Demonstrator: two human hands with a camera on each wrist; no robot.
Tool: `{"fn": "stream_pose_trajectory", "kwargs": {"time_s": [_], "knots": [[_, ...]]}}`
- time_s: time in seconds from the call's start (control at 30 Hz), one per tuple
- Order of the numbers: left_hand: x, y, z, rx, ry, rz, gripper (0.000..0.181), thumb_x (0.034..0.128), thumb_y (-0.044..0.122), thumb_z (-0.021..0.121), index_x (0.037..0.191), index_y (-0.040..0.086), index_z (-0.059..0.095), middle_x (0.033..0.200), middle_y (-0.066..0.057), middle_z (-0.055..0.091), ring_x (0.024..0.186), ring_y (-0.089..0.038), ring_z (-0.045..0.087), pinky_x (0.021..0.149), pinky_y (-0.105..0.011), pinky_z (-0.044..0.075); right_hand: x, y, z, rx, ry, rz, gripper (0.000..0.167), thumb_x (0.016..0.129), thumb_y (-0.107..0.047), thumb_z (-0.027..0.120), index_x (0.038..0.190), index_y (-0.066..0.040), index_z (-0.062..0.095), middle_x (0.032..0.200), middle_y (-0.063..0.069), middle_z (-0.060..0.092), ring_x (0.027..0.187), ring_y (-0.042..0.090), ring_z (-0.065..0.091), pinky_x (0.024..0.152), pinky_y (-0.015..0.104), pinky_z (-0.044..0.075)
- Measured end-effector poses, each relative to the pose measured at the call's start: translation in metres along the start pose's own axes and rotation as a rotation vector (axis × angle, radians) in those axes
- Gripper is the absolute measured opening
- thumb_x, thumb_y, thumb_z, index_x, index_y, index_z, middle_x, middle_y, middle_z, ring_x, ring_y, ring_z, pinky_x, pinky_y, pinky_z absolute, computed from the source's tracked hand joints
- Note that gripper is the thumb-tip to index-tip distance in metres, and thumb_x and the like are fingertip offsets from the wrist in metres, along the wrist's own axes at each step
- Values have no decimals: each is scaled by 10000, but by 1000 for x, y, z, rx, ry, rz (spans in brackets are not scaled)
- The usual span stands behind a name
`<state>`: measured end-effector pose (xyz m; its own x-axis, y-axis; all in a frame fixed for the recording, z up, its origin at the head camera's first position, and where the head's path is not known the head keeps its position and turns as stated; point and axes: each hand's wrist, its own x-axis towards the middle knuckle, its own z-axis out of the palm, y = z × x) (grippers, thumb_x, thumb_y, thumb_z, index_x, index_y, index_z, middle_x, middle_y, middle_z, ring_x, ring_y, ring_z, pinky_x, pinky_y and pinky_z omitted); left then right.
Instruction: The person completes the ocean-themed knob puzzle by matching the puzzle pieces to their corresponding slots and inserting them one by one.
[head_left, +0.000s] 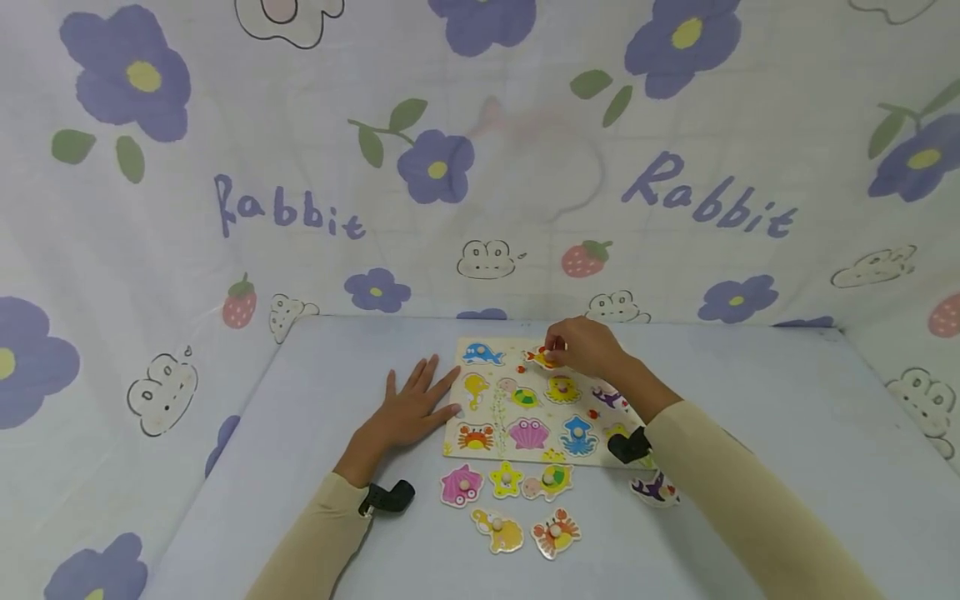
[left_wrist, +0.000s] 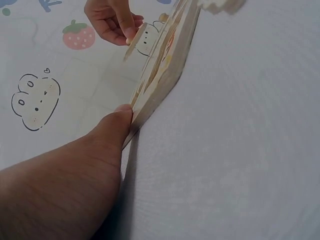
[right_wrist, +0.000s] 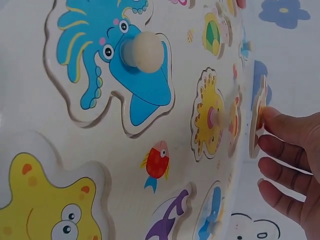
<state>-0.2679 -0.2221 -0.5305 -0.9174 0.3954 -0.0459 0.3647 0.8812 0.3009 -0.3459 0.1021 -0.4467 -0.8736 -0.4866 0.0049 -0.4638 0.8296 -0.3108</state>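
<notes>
My right hand pinches a small orange-and-yellow fish puzzle piece near the far edge of the wooden puzzle board. In the right wrist view that piece is edge-on and raised off the board. My left hand lies spread on the table, its thumb touching the board's left edge. Set in the board are a blue whale piece, a yellow octopus piece and a blue squid piece, each with a knob. My right hand and arm hide part of the board's right side.
Loose knobbed pieces lie in front of the board: a pink shell, yellow starfish, turtle, seahorse and crab. A purple-and-white piece lies beside my right sleeve. Patterned cloth hangs behind the table.
</notes>
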Motion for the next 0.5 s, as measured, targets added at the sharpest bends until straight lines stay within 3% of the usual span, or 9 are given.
{"fn": "stream_pose_trajectory", "kwargs": {"time_s": [0.5], "knots": [[-1,3,-2,10,-9,-14,718,1042,607,386,1643,297,145,1701,-130,-6,1564,-337,-11,1147,-709,-68,14,0,7,7,-24,68,91,929,-211,755,951,-122,748,815,8,652,775,204,574,753,358,510]]}}
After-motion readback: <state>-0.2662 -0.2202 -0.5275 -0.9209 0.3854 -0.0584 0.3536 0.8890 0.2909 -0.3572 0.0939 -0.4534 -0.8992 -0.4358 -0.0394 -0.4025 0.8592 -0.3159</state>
